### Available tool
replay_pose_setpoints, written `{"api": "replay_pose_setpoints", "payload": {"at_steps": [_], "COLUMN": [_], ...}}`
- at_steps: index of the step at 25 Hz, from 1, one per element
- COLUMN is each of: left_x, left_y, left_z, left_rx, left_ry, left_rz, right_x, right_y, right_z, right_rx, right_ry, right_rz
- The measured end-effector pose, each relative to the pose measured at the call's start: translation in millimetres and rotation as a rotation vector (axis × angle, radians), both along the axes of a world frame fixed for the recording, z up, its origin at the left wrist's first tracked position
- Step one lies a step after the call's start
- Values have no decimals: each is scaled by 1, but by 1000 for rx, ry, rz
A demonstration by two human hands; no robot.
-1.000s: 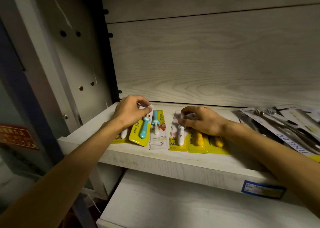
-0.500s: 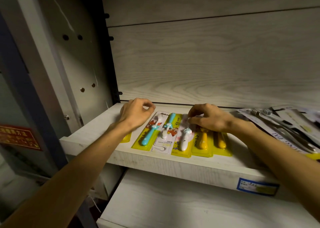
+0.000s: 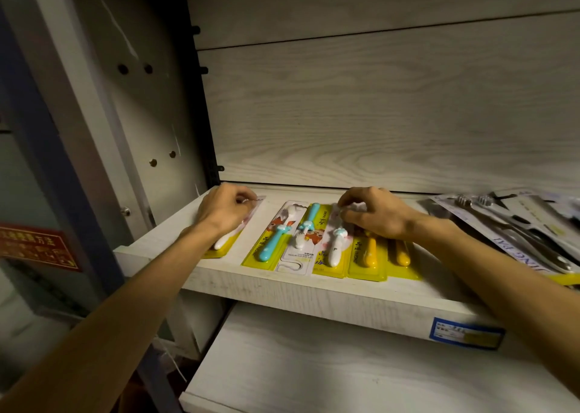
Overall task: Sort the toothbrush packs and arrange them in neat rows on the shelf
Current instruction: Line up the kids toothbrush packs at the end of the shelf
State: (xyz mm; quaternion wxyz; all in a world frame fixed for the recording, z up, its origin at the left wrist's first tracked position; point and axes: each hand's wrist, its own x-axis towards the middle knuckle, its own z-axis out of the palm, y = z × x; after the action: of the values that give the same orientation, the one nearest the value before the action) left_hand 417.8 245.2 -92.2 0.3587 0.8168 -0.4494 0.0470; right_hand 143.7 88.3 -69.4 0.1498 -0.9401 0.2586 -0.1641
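Two hands are at work on the shelf [image 3: 219, 279]: one pack [image 3: 233, 235] is pinched at its top by the left hand [image 3: 224, 213], apart from the row [image 3: 329, 249], whose white-brush pack is pinched by the right hand [image 3: 375, 213], seemingly for squaring.

Pale wood shelf [image 3: 219, 274] under my fingers: yellow toothbrush packs [image 3: 317, 243] flat in a row between and beneath them, grey packs [image 3: 514, 224] heaped right of my right hand.
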Motion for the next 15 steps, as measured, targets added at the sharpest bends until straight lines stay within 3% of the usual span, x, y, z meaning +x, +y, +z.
{"api": "replay_pose_setpoints", "payload": {"at_steps": [2,5,15], "left_x": [-7,-15,-28], "left_y": [-2,-9,-17], "left_z": [3,8,-4], "left_rx": [-86,-146,-52], "left_ry": [37,30,-17], "left_rz": [-14,-2,63], "right_x": [1,13,32], "right_y": [9,32,57], "right_z": [3,5,0], "right_rx": [-88,-45,-88], "right_ry": [-44,-61,40], "right_rz": [81,256,398]}}
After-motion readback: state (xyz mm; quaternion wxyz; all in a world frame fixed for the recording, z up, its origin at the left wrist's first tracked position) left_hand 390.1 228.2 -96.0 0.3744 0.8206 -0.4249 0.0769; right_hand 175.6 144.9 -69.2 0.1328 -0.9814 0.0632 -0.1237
